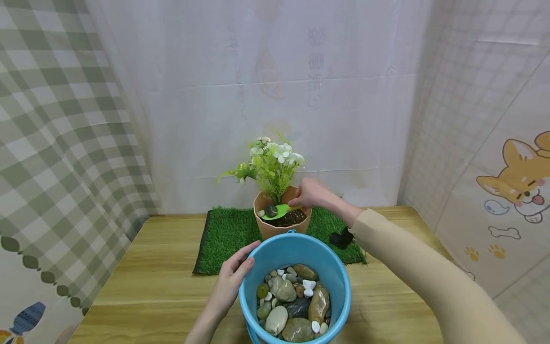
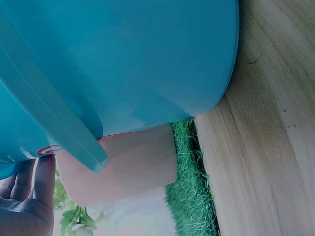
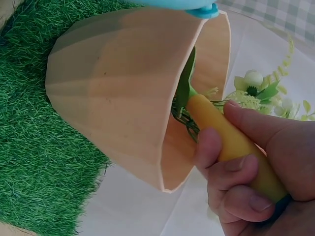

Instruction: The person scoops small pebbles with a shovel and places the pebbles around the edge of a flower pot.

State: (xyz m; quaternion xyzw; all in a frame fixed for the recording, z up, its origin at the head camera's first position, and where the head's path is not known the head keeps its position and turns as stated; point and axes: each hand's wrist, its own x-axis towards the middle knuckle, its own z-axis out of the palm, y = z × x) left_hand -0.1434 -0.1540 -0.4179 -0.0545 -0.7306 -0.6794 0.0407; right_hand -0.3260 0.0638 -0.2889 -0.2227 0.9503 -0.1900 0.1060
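In my right hand [image 1: 312,193] I grip a small garden trowel [image 3: 231,140] by its yellow handle, fingers curled round it. Its green blade [image 1: 280,211] reaches inside the rim of a peach flowerpot [image 1: 270,231], over dark soil [image 1: 294,218]. A dark stone [image 1: 270,210] is at the blade's tip, with a pale pebble [image 1: 261,213] beside it. White flowers with green leaves [image 1: 275,162] stand in the pot. My left hand [image 1: 234,270] touches the outer side of a blue bucket [image 1: 343,286] near its rim, fingers fairly straight. Stones [image 1: 296,308] of several sizes lie in the bucket.
The pot stands on a green artificial grass mat [image 1: 227,239] at the back of the wooden table [image 1: 154,277]. In front of it is the bucket, its blue handle [image 2: 54,103] hanging down the side. A white curtain [image 1: 193,119] closes off the back.
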